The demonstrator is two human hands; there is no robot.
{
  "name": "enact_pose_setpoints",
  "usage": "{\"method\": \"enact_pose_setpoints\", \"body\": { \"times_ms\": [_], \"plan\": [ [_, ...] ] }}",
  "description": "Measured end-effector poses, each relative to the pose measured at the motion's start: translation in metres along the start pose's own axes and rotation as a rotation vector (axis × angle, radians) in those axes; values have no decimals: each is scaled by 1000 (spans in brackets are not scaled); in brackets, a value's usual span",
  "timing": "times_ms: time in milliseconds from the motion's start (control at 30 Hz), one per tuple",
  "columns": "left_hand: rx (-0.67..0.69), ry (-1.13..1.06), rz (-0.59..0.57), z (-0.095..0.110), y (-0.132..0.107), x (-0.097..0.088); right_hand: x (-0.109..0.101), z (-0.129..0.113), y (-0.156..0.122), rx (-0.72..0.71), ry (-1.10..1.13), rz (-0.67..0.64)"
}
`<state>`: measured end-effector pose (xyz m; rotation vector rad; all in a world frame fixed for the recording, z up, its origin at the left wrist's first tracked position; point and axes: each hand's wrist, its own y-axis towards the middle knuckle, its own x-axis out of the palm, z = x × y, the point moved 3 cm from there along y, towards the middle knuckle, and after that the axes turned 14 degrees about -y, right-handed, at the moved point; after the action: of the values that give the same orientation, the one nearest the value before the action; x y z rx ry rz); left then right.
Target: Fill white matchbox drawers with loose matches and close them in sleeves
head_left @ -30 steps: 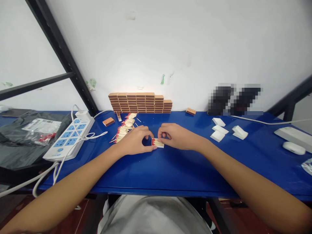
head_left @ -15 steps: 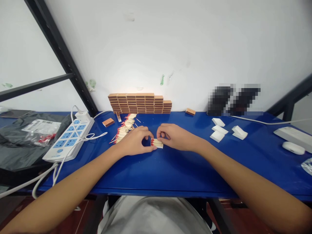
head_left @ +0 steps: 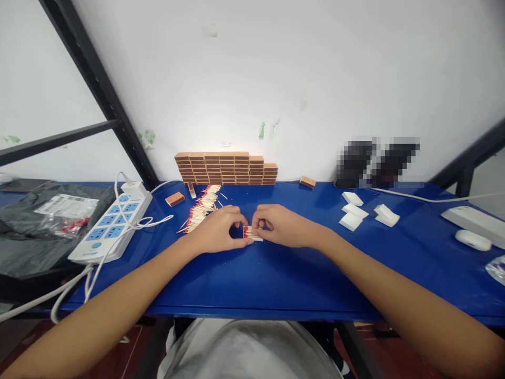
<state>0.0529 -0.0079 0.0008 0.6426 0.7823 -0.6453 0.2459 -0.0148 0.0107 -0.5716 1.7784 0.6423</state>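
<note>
A small white matchbox tray (head_left: pixel 258 239) sits on the blue table, with red-tipped matches (head_left: pixel 247 231) lying in it. My left hand (head_left: pixel 219 229) grips the tray's left end between thumb and fingers. Over the tray's right part, my right hand (head_left: pixel 278 225) has its thumb and fingertips pressed together at the matches; whether a match is between them is hidden. A long heap of loose matches (head_left: pixel 203 208) lies beyond my left hand, partly covered by it.
Closed matchboxes (head_left: pixel 224 168) are stacked along the wall, and single ones (head_left: pixel 174 199) lie apart. Several white trays (head_left: pixel 353 210) lie to the right. A power strip (head_left: pixel 108 226) with cables stands at left, near a grey plastic bag (head_left: pixel 23 231). A white case (head_left: pixel 473 240) is far right.
My right hand has shifted slightly left, its fingertips now further over the tray and covering more of the matches. My left hand keeps its hold.
</note>
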Motion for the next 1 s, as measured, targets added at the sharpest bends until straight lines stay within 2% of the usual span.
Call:
{"method": "enact_pose_setpoints", "body": {
  "times_ms": [1000],
  "plan": [
    [-1, 27, -17, 3, 1, -5, 5, -2, 0, 3, 22, 26]
  ]
}}
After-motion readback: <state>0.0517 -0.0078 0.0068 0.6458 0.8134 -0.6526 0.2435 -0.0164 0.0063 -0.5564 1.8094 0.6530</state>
